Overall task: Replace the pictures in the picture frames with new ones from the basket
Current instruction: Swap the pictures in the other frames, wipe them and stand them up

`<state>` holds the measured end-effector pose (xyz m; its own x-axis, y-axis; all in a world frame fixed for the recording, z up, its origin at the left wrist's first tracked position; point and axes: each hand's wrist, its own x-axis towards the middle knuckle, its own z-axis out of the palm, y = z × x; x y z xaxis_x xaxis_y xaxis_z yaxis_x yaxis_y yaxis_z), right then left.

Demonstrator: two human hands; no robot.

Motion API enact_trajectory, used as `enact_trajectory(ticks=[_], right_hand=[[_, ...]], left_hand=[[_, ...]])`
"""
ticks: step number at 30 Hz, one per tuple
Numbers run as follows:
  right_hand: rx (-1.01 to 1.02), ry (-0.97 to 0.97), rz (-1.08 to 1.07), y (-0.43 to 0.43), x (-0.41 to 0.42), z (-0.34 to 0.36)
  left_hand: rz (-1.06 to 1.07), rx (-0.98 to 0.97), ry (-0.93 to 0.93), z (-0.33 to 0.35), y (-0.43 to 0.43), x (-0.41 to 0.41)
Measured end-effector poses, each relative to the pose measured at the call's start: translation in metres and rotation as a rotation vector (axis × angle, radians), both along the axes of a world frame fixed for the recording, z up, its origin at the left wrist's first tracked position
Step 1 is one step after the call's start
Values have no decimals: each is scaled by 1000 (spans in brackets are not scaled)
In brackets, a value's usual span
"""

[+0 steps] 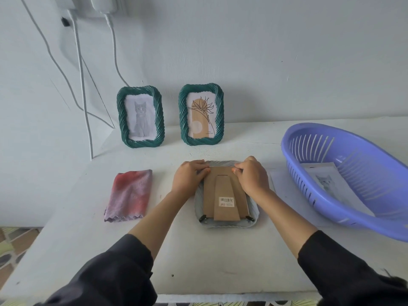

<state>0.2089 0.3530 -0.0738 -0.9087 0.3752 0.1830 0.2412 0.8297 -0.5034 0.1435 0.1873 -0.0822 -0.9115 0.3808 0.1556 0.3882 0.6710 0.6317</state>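
Face-down frame, pale grey with a ribbed rim, lies flat at mid-table with its brown cardboard backing uppermost (easel stand and barcode sticker showing). The left hand and right hand sit at its two far corners, fingers curled onto the backing's top edge. Behind, upright at the wall, stand the green cat frame and the green flower frame. A purple basket holding a cat picture is to the right, a folded cloth to the left.
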Motion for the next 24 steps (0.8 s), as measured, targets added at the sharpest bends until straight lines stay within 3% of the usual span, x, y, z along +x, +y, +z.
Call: enact_trajectory(ticks=[4,10,17,24], right_hand=[[-9,4,9,1,2,-2],[-334,100,-16,15,20,14],[-401,-139,-54,15,55,11],[-444,-3,-46,8,69,22]], left_hand=[[-5,37,-35,0,-1,4],[151,235,-108,8,-6,15],[263,121,-93,5,-8,38],[239,77,-136,12,-11,44]])
